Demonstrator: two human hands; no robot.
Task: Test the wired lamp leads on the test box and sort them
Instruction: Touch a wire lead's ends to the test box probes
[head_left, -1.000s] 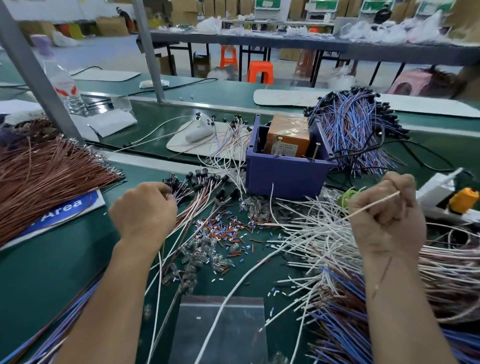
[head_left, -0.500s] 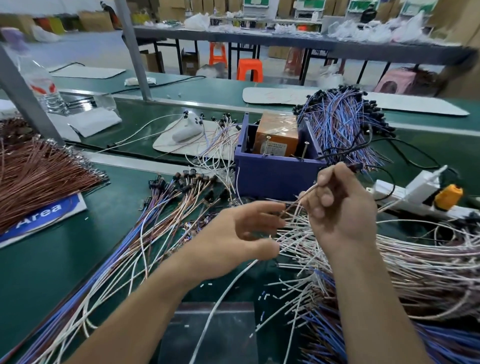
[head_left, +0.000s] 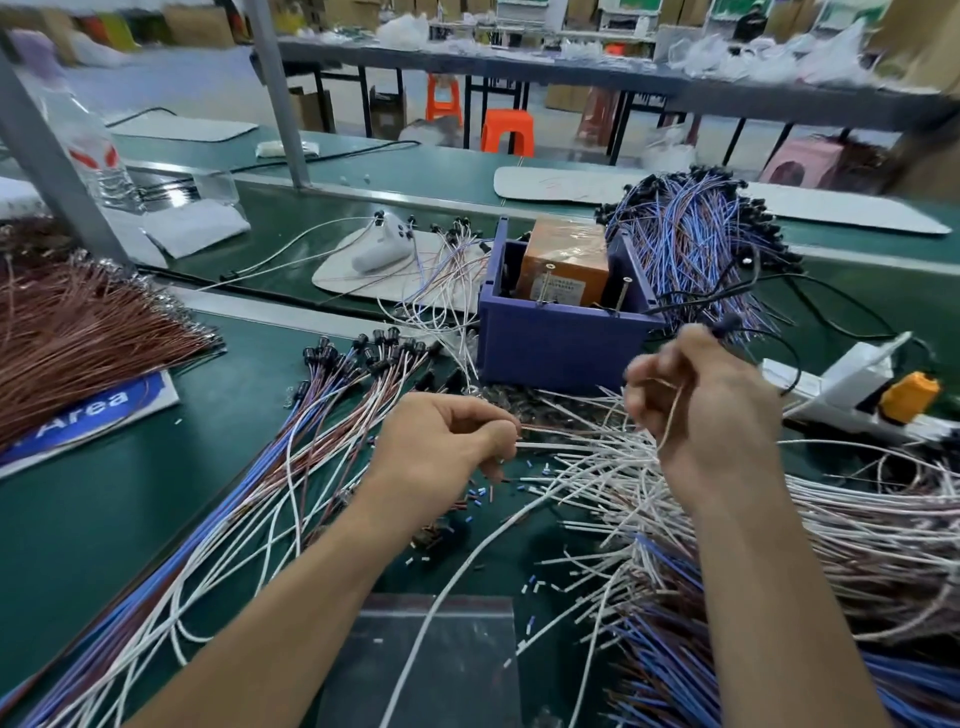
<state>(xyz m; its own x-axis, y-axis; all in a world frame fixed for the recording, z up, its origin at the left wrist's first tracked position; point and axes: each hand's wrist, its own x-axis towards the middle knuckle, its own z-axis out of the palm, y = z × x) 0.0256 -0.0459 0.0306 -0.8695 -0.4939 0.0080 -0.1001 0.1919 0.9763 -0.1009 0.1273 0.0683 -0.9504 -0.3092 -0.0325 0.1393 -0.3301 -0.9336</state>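
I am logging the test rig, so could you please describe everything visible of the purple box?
The purple box is an open-topped, plastic-looking bin standing upright on the green table. An orange block wrapped in clear film sits inside. Two metal pins stand at its front rim. A black cable crosses its right corner. White leads lie just in front.

Right hand (head_left: 717, 415) — blurred grip, perhaps on lead (head_left: 671, 415)

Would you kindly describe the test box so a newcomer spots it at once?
On the green bench, look past the loose leads. A purple open-topped bin stands there with an orange block inside; nothing else among the wire bundles is a box.
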